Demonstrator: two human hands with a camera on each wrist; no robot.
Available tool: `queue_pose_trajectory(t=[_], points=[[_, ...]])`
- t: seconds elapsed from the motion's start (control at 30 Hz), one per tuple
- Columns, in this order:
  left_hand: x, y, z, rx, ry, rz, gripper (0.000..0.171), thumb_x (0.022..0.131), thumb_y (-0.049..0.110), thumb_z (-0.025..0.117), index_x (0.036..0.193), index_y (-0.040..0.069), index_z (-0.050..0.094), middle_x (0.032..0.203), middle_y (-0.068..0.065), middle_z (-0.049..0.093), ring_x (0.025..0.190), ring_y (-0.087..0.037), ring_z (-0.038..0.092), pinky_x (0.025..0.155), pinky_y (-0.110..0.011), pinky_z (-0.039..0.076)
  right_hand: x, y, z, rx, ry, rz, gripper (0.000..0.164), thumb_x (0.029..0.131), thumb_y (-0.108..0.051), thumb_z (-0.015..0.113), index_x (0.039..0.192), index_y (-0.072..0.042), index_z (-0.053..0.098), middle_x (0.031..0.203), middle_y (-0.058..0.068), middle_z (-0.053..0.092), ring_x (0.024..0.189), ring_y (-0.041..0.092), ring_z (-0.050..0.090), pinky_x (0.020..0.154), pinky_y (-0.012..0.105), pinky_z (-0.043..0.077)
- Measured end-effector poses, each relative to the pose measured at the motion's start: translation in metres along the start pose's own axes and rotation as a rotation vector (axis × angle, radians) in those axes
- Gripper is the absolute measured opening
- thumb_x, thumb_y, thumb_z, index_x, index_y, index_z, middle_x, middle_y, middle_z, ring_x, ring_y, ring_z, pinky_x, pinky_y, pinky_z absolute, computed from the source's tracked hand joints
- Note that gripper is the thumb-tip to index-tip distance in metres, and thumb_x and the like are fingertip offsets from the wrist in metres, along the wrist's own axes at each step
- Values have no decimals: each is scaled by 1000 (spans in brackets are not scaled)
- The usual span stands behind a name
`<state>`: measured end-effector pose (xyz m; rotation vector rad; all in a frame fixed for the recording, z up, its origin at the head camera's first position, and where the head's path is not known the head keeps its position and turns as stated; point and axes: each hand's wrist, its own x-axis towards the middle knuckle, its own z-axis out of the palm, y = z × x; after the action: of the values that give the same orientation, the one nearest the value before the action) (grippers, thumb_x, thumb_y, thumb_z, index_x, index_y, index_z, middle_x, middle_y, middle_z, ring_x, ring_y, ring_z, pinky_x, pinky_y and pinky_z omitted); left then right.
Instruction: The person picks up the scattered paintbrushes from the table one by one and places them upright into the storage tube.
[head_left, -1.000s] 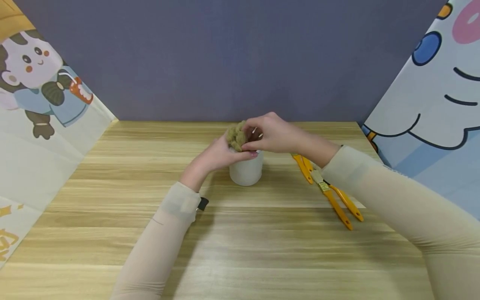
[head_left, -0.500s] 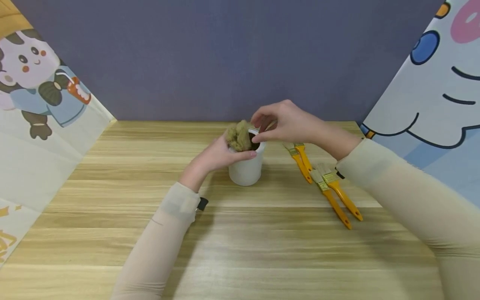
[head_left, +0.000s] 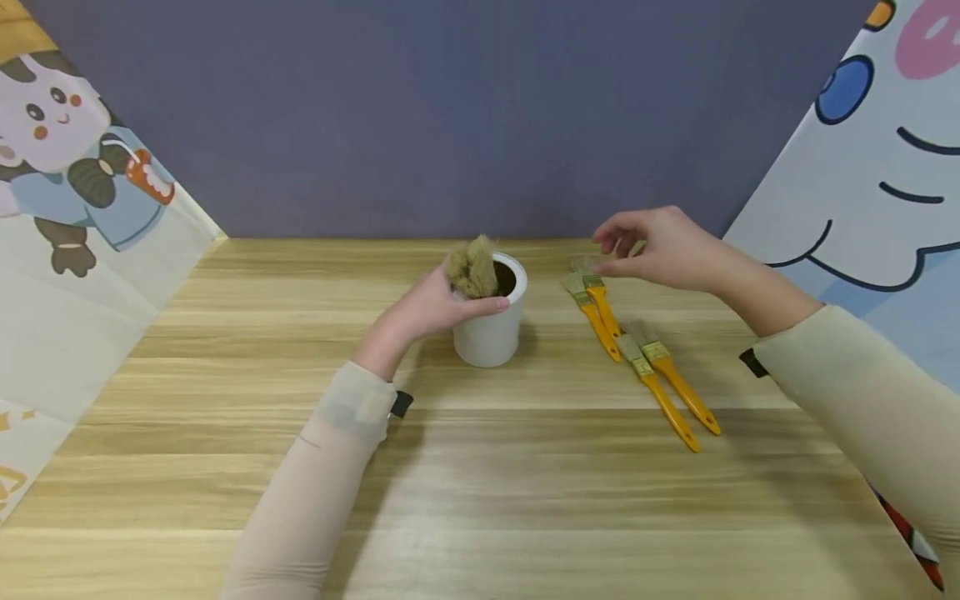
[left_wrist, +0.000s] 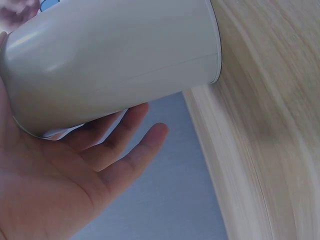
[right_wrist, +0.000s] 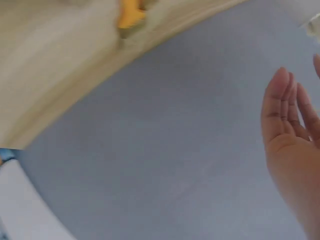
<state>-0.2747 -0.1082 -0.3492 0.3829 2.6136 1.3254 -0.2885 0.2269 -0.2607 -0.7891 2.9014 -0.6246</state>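
My left hand (head_left: pixel 435 312) grips a white cylindrical pot (head_left: pixel 487 337) near its top. The thumb lies along the near rim, and in the left wrist view several fingers extend beside the pot wall (left_wrist: pixel 115 55). A fuzzy olive-brown tuft (head_left: pixel 472 268) sticks up at the left of the opening, beside the thumb; what it is cannot be made out. The pot's inside looks dark. My right hand (head_left: pixel 667 250) hovers near the bristle ends of two paintbrushes (head_left: pixel 602 308), its fingers loosely bent and holding nothing. In the right wrist view the hand (right_wrist: pixel 290 130) also shows nothing in it.
Two more orange-handled paintbrushes (head_left: pixel 663 396) lie nearer on the wooden table (head_left: pixel 465 500), right of the pot. A grey-blue wall (head_left: pixel 480 117) stands behind. Printed cartoon panels (head_left: pixel 97 192) flank the table on both sides.
My right hand has left the pot's opening and moved right, over the far pair of paintbrushes. The left hand has stayed at the pot. The dark opening shows more.
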Motion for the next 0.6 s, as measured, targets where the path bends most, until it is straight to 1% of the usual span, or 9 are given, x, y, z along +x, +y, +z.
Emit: queue_pose_trajectory(t=[0.07,0.2,0.27,0.37,0.43,0.5,0.6], points=[[-1,0,-1,-6,-2,1,113,79,68,86,168,35,24,164,-7,48,149,-30,49,121,-56,44,-9,13,5,-6,-16,44,38,99,-35,79,129,-13,72,112,5,76,101,22,71,87,46,63],[-1,1,-1,-11,-3,-3,113,79,68,86,168,37,24,164,-7,48,149,-30,50,120,-56,45,-25,41,20,-19,-49,104,38,97,-33,81,126,-11,73,112,6,77,100,23,73,78,39,61],[-1,1,0,-7,-1,-10,114,79,69,86,168,38,23,165,-7,47,149,-30,50,121,-56,45,-32,55,28,-28,-72,116,39,96,-34,82,126,-10,73,114,7,77,100,23,73,75,37,60],[-2,1,-1,-4,1,-27,115,78,69,86,168,40,22,166,-8,46,150,-31,49,121,-56,44,-41,73,40,-22,-96,129,40,95,-33,83,125,-9,73,117,10,76,101,24,73,76,35,59],[-2,1,-1,-2,-1,-35,115,77,70,86,168,41,22,166,-8,46,150,-31,49,121,-56,44,-47,83,48,1,-117,140,41,95,-33,83,126,-7,72,119,13,75,103,25,72,77,36,59],[-2,2,-1,-4,-2,-41,115,77,71,86,168,40,22,165,-8,46,150,-31,50,121,-56,45,-51,91,55,20,-135,154,42,96,-33,82,126,-6,72,120,14,75,104,27,71,75,35,58],[0,1,-1,2,-3,-41,114,77,71,86,167,38,24,164,-9,48,149,-31,51,120,-56,45,-57,100,65,43,-153,174,42,95,-33,83,125,-6,72,121,14,73,105,28,70,76,36,59]])
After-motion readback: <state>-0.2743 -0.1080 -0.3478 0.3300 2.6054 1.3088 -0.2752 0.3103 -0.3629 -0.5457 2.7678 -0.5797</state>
